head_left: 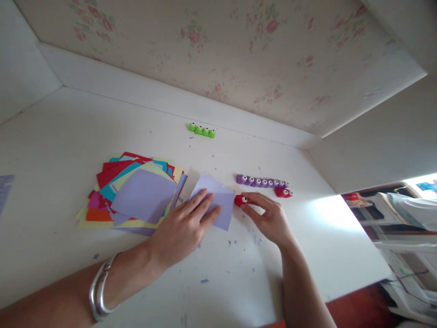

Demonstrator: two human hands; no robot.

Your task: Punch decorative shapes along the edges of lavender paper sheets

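Observation:
My left hand (191,217) lies spread on a lavender sheet of paper (223,210), pressing it to the white table. At the sheet's right edge, my right hand (268,214) grips a small red craft punch (241,200) with a white top between thumb and fingers. Whether the paper sits inside the punch's slot cannot be made out. Just beyond the right hand, a row of purple punches (264,181) stands close together, with more red punches (283,192) in front of its right end. To the left of my left hand is a loose pile of coloured paper (145,193).
Farther back stands a short row of green punches (202,130) near the wall. Tiny purple paper scraps (204,281) dot the white tabletop (61,264). At the far left edge lies another purple sheet (5,189). Cluttered shelves (406,228) stand beyond the table's right end.

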